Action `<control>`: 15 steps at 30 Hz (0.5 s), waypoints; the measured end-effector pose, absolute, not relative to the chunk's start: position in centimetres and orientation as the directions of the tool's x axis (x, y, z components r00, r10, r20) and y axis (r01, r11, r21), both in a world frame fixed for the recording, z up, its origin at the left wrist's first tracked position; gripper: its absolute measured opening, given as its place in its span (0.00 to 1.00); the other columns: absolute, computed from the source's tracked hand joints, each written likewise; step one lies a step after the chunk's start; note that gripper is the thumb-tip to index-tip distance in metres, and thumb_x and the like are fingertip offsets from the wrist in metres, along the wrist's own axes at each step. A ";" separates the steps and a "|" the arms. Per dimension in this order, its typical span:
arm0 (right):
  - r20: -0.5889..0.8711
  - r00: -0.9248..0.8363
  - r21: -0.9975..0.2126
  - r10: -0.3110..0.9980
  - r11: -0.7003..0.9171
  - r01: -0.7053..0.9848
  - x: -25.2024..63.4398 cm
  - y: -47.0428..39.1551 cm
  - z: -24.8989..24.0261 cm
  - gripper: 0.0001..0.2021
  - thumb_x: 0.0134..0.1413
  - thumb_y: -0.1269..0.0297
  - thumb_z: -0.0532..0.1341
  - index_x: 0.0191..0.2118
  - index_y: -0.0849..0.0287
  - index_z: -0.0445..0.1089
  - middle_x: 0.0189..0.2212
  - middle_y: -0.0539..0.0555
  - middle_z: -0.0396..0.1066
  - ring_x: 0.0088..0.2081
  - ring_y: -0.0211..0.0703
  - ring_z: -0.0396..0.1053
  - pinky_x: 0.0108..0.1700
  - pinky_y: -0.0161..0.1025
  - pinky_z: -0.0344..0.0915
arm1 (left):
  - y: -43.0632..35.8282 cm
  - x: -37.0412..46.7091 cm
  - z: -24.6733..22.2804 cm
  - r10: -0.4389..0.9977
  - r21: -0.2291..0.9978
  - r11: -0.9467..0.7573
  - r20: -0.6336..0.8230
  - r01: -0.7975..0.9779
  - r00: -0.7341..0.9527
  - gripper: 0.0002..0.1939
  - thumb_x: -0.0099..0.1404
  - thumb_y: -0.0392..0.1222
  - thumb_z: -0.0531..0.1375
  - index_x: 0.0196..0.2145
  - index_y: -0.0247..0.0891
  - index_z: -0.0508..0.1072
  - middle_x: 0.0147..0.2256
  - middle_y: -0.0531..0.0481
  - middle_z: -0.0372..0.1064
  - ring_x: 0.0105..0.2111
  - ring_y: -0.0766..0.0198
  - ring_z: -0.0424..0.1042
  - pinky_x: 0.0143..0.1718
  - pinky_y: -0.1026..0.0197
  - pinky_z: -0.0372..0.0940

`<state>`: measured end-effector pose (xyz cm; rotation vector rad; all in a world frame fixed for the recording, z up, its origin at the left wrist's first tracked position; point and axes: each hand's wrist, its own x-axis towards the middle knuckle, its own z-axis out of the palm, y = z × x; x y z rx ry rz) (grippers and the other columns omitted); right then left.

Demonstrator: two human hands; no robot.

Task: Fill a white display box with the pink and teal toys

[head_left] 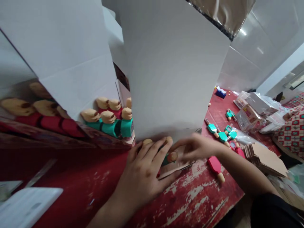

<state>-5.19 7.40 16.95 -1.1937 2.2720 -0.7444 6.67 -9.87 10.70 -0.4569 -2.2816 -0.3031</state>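
On the worn red table [201,196], a tall white box [175,72] stands with its flap up. Both hands work at its base: left hand [142,174] spread flat, fingers open; right hand [194,147] pinching a blurred figure [171,156]. No writing is legible.

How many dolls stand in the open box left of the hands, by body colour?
Green dolls: 3
Red dolls: 2
Doll with body hidden: 1
Total: 6
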 end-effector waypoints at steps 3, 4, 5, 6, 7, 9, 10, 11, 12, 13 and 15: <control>0.100 -0.946 -0.483 -0.310 0.816 -0.318 -10.5 12.7 15.8 0.19 0.60 0.53 0.53 0.42 0.65 0.71 0.32 0.57 0.71 0.32 0.38 0.68 0.33 0.33 0.65 | -9.7 6.7 10.6 0.271 0.048 0.892 0.739 0.450 -0.617 0.17 0.65 0.40 0.54 0.52 0.41 0.67 0.51 0.46 0.68 0.45 0.46 0.64 0.49 0.43 0.52; 0.137 -0.987 -0.389 -0.089 0.911 -0.136 -12.1 14.3 14.9 0.19 0.61 0.55 0.51 0.45 0.66 0.69 0.37 0.60 0.71 0.37 0.39 0.69 0.37 0.33 0.65 | -9.6 6.7 10.6 0.282 0.041 0.886 0.743 0.461 -0.607 0.16 0.64 0.36 0.54 0.50 0.42 0.69 0.50 0.49 0.69 0.45 0.46 0.64 0.49 0.42 0.52; 0.138 -0.990 -0.347 0.005 0.937 -0.044 -13.5 15.6 13.7 0.20 0.62 0.58 0.50 0.49 0.70 0.66 0.40 0.64 0.70 0.41 0.42 0.69 0.40 0.35 0.65 | -9.6 6.6 10.5 0.288 0.037 0.882 0.747 0.469 -0.600 0.17 0.64 0.33 0.54 0.49 0.42 0.70 0.49 0.51 0.70 0.45 0.47 0.63 0.50 0.41 0.51; 0.116 -0.992 -0.318 0.054 0.948 0.014 -14.4 16.7 12.3 0.20 0.61 0.61 0.52 0.51 0.72 0.63 0.42 0.67 0.70 0.43 0.46 0.69 0.42 0.38 0.65 | -9.5 6.6 10.5 0.290 0.032 0.879 0.755 0.475 -0.588 0.16 0.63 0.32 0.53 0.48 0.41 0.71 0.48 0.52 0.71 0.45 0.47 0.63 0.50 0.42 0.51; 0.090 -0.993 -0.292 0.082 0.955 0.053 -15.0 17.6 10.9 0.21 0.58 0.64 0.56 0.53 0.74 0.62 0.44 0.70 0.68 0.45 0.49 0.68 0.45 0.40 0.64 | -9.5 6.5 10.5 0.284 0.028 0.881 0.768 0.472 -0.574 0.15 0.64 0.31 0.53 0.47 0.39 0.72 0.46 0.52 0.73 0.44 0.48 0.64 0.50 0.43 0.52; 0.054 -0.992 -0.251 0.114 0.963 0.097 -15.3 18.6 8.2 0.23 0.52 0.71 0.60 0.54 0.74 0.60 0.50 0.75 0.64 0.49 0.54 0.66 0.50 0.45 0.61 | -9.5 6.3 10.6 0.271 0.011 0.888 0.795 0.460 -0.543 0.14 0.65 0.32 0.51 0.44 0.38 0.73 0.42 0.54 0.74 0.41 0.50 0.64 0.48 0.46 0.53; 0.047 -0.990 -0.236 0.131 0.965 0.116 -15.2 18.8 7.3 0.23 0.52 0.74 0.59 0.55 0.73 0.59 0.52 0.76 0.61 0.51 0.55 0.65 0.51 0.47 0.59 | -9.5 6.2 10.6 0.267 0.007 0.889 0.805 0.458 -0.529 0.14 0.66 0.33 0.51 0.44 0.38 0.74 0.41 0.55 0.75 0.40 0.52 0.65 0.48 0.47 0.54; 0.038 -0.988 -0.229 0.147 0.964 0.135 -15.2 18.9 6.6 0.23 0.52 0.76 0.57 0.55 0.72 0.59 0.53 0.77 0.60 0.51 0.55 0.64 0.52 0.48 0.58 | -9.5 6.1 10.6 0.254 0.012 0.891 0.814 0.453 -0.523 0.14 0.67 0.33 0.50 0.43 0.39 0.74 0.41 0.55 0.75 0.40 0.53 0.65 0.48 0.48 0.55; 0.024 -0.986 -0.230 0.162 0.961 0.152 -15.1 18.9 6.4 0.22 0.53 0.77 0.55 0.55 0.71 0.59 0.52 0.76 0.60 0.51 0.54 0.64 0.52 0.48 0.58 | -9.4 6.0 10.6 0.236 0.024 0.896 0.821 0.444 -0.519 0.14 0.67 0.34 0.50 0.43 0.39 0.74 0.41 0.55 0.75 0.40 0.54 0.66 0.48 0.49 0.55; 0.000 -0.985 -0.241 0.171 0.956 0.166 -15.2 19.0 6.5 0.21 0.52 0.77 0.54 0.54 0.71 0.60 0.50 0.75 0.63 0.49 0.53 0.66 0.51 0.47 0.59 | -9.3 6.0 10.5 0.217 0.034 0.900 0.829 0.434 -0.515 0.14 0.68 0.34 0.50 0.43 0.39 0.75 0.41 0.54 0.75 0.40 0.54 0.66 0.48 0.49 0.56; -0.067 -0.984 -0.287 0.168 0.941 0.180 -15.2 19.4 7.8 0.18 0.50 0.77 0.55 0.49 0.70 0.63 0.42 0.68 0.68 0.42 0.48 0.68 0.45 0.42 0.62 | -9.1 5.9 10.5 0.179 0.052 0.911 0.845 0.410 -0.504 0.15 0.68 0.34 0.49 0.42 0.38 0.75 0.41 0.53 0.75 0.40 0.54 0.67 0.48 0.48 0.56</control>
